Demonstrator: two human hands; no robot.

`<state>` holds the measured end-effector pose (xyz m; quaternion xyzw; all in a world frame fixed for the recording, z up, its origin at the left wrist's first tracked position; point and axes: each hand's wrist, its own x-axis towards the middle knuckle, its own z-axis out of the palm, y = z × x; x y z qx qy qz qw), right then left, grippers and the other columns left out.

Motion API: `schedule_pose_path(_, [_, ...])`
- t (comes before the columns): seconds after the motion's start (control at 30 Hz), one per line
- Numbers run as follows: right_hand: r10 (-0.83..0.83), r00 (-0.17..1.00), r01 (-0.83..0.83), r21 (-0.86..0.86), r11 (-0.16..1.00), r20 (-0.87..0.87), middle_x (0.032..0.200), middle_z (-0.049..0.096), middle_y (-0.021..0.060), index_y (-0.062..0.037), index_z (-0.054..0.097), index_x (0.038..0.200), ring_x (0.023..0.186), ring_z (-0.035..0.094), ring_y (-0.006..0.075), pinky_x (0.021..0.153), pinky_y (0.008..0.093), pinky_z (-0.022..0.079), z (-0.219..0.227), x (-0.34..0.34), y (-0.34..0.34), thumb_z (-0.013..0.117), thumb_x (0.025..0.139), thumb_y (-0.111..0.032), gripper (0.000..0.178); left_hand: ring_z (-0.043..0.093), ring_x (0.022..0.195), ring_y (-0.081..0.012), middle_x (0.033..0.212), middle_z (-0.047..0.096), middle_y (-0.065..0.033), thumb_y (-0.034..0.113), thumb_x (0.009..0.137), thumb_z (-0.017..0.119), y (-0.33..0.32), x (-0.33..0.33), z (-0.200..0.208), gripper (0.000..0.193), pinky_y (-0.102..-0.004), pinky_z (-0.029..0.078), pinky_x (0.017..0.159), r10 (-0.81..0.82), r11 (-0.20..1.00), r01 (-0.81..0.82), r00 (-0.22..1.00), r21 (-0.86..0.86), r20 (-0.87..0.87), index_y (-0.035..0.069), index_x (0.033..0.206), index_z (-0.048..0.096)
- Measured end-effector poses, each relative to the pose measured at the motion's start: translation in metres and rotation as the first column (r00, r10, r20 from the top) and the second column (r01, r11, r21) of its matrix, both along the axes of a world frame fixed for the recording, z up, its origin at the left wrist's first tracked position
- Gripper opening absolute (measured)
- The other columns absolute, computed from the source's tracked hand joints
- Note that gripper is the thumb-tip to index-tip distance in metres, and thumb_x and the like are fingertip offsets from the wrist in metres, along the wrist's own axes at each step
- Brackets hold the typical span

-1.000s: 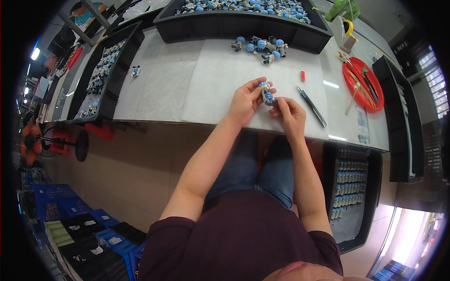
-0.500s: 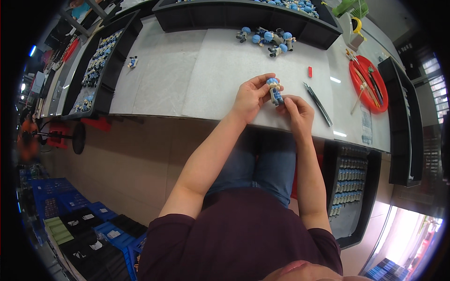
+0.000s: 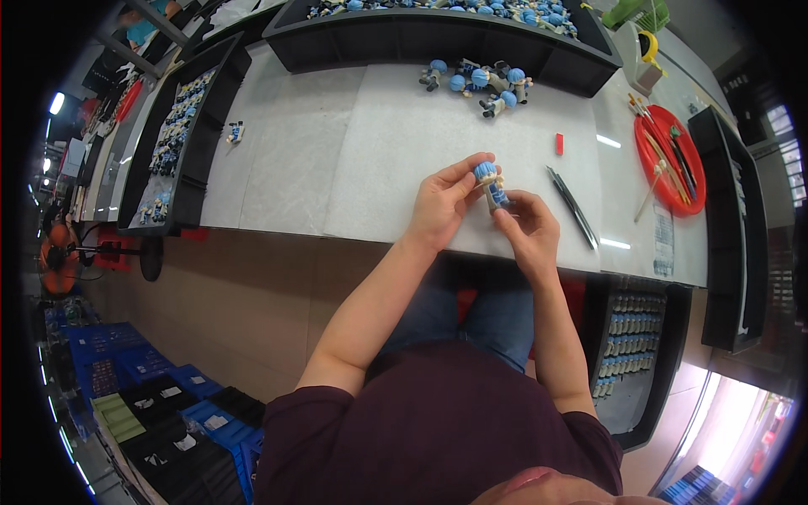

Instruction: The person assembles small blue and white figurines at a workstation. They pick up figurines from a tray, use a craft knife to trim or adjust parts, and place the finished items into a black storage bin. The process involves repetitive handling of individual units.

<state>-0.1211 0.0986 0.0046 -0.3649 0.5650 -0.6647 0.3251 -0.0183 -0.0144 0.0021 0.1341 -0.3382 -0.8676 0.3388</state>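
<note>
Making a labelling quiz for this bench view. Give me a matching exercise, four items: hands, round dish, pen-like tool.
Column 1
1. Left hand
2. Right hand
3. Round dish
4. Pen-like tool

Column 2
A. Red, holding several thin tools
B. At the lower end of the figurine
C. Dark, lying on the worktable
D. At the blue-capped end of the figurine

Pairs: 1-D, 2-B, 3-A, 4-C

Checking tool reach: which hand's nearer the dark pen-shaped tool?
Right. The right hand is just left of the dark pen-shaped tool; the left hand is farther left, holding the figurine.
</note>
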Motion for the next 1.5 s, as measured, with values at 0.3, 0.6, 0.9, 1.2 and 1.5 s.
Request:
schedule_pose_path(0.3, [0.012,1.0,-0.012,0.009,1.0,0.016,0.1,0.058,0.0113,0.0057,0.05,0.112,0.086,0.059,0.0144,0.072,0.0258,0.05,0.001,0.0,-0.002,0.058,0.083,0.002,0.031,0.052,0.111,-0.027,0.118,0.054,-0.0162,-0.002,0.088,0.047,-0.001,0.001,-0.003,0.028,-0.039,0.042,0.096,-0.012,0.999,0.011,1.0,-0.039,-0.01,0.0,0.115,0.055])
schedule_pose_path(0.6, [0.035,0.998,-0.035,0.008,0.999,0.061,0.101,0.058,0.0129,0.0044,0.048,0.116,0.086,0.06,0.0165,0.071,0.0265,0.05,0.004,-0.004,0.0,0.053,0.087,-0.003,0.03,0.055,0.107,-0.0239,0.112,0.058,-0.0133,-0.001,0.086,0.051,-0.001,0.001,-0.005,0.028,-0.0379,0.042,0.094,-0.007,0.999,0.007,1.0,-0.04,-0.006,0.001,0.114,0.055])
schedule_pose_path(0.9, [0.0,1.0,0.0,-0.019,1.0,0.01,0.099,0.057,0.0106,0.004,0.049,0.114,0.083,0.058,0.0137,0.07,0.0248,0.049,-0.001,-0.003,0.001,0.06,0.082,0.0,0.034,0.055,0.107,-0.024,0.115,0.056,-0.0146,0.0,0.087,0.051,0.002,-0.001,0.003,0.033,-0.037,0.044,0.093,0.007,0.998,-0.004,0.998,-0.059,0.057,0.0,0.12,0.051])
schedule_pose_path(1.2, [-0.152,0.978,0.117,-0.229,0.966,-0.142,0.1,0.054,0.0095,0.0013,0.056,0.105,0.082,0.056,0.0117,0.065,0.0211,0.049,-0.007,-0.001,-0.001,0.071,0.071,0.002,0.037,0.059,0.1,-0.0252,0.116,0.055,-0.0173,0.003,0.089,0.05,0.004,-0.007,0.004,0.034,-0.0343,0.05,0.085,-0.01,0.993,0.038,0.969,-0.11,0.249,-0.002,0.122,0.048])
schedule_pose_path(1.5, [-0.237,0.971,0.224,-0.209,0.952,-0.039,0.098,0.054,0.0106,0.0021,0.052,0.104,0.081,0.058,0.014,0.066,0.0239,0.051,-0.004,0.002,-0.002,0.065,0.079,0.001,0.028,0.059,0.096,-0.0212,0.119,0.053,-0.0162,0.002,0.089,0.048,0.005,-0.007,0.007,0.034,-0.0296,0.049,0.081,-0.01,0.991,0.045,0.967,-0.129,0.256,0.0,0.123,0.048])
